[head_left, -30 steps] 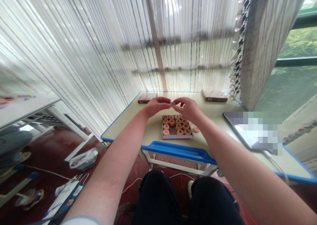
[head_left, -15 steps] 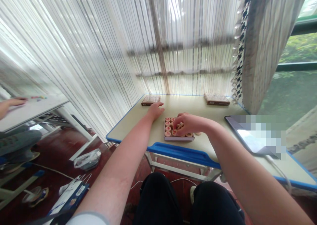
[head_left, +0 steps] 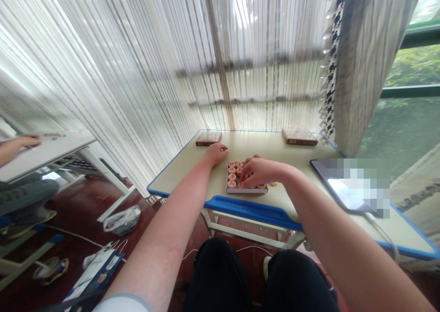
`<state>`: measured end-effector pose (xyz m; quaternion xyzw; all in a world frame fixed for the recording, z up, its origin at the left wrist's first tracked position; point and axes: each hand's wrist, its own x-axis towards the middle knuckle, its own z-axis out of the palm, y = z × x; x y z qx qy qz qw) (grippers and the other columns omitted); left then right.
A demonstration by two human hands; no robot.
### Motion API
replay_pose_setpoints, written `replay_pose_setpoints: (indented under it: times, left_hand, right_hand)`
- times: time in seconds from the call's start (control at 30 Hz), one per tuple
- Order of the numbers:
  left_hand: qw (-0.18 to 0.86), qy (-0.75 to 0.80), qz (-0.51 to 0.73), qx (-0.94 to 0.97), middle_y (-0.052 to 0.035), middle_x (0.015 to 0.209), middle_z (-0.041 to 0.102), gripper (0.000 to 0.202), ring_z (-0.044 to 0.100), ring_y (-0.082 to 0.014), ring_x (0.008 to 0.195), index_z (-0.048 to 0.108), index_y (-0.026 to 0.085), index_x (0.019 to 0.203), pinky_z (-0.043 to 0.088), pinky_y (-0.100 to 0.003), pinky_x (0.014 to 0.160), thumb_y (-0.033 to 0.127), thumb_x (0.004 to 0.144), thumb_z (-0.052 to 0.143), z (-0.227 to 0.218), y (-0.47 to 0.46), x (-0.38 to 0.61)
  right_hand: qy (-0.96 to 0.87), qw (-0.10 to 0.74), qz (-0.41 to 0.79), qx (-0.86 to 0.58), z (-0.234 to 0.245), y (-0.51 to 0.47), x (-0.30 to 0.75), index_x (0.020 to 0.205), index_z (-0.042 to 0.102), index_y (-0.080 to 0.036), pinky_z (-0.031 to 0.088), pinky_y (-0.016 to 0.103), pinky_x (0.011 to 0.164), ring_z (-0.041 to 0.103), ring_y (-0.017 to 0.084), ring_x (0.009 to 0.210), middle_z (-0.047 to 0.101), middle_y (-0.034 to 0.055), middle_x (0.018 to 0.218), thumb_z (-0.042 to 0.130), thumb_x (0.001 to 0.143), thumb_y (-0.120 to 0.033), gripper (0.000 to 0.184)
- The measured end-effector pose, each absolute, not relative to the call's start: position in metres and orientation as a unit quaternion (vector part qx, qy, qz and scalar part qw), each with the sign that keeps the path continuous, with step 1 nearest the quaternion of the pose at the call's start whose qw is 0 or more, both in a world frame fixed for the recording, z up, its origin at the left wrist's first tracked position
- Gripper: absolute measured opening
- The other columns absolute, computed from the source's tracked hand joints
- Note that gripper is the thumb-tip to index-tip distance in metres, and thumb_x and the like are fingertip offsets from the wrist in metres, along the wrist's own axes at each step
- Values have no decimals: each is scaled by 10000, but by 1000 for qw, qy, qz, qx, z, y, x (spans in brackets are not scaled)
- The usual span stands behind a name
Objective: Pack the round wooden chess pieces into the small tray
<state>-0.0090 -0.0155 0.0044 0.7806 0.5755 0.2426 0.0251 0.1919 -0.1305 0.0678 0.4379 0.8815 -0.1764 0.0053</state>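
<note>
A shallow white box [head_left: 229,190] of round wooden chess pieces [head_left: 232,177] with red and black characters sits near the front edge of the beige desk [head_left: 192,174]. My right hand [head_left: 258,172] lies over the box's right half, fingers curled down onto the pieces; whether it grips one is hidden. My left hand [head_left: 216,153] rests on the desk just behind the box's left corner, fingers loosely bent, holding nothing. One loose piece [head_left: 274,183] peeks out beside the box on the right.
Two flat wooden boxes lie at the desk's far edge, one at the left [head_left: 208,138], one at the right [head_left: 299,136]. A tablet [head_left: 347,188] with a cable lies at the right. String curtains hang behind. Another person's hand [head_left: 27,141] is on a white table at left.
Both hands held one piece above the box a second ago. My left hand has dropped to the desk; my right hand has come down onto the pieces in the box.
</note>
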Motion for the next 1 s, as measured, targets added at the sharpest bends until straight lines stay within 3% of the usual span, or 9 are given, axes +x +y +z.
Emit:
replay_pose_setpoints:
  times: [0.2, 0.4, 0.57, 0.8, 1.0]
  left_hand:
    - [27, 568, 242, 786, -69, 1015, 691, 332, 619, -189, 948, 692, 159, 1021, 452, -264, 894, 312, 776, 528, 4, -15, -10]
    - [31, 582, 240, 777, -67, 1051, 676, 357, 605, -175, 966, 651, 152, 1089, 445, -253, 891, 267, 785, 503, 3, -22, -9]
    - [-45, 625, 193, 755, -82, 1137, 621, 344, 554, -240, 1054, 650, 214, 1071, 425, -348, 912, 314, 774, 509, 4, -35, -4]
    - [-49, 649, 191, 735, -113, 1167, 590, 373, 530, -256, 1081, 619, 196, 1105, 403, -375, 924, 332, 780, 494, 0, -55, -13]
    - [-22, 641, 233, 731, -85, 1119, 623, 319, 556, -224, 1046, 658, 200, 1030, 419, -328, 915, 300, 784, 482, -1, -60, -16]
  right_hand:
    - [884, -5, -199, 424, 61, -125, 193, 824, 736, -273, 405, 294, 818, 442, 267, 1079, 646, 55, 905, 600, 673, -468, 282]
    - [873, 2, -193, 448, 62, -128, 189, 778, 725, -240, 418, 264, 755, 527, 222, 932, 663, 36, 839, 627, 662, -412, 229]
    - [867, 0, -199, 456, 60, -128, 188, 779, 714, -228, 431, 249, 691, 558, 189, 831, 655, 32, 868, 637, 651, -429, 250]
    - [882, -43, -196, 427, 56, -124, 188, 828, 727, -246, 437, 242, 690, 576, 178, 815, 646, 29, 958, 608, 687, -422, 255]
    - [819, -141, -150, 536, 62, -111, 217, 977, 686, -250, 445, 247, 678, 593, 169, 806, 656, 43, 996, 562, 734, -363, 296]
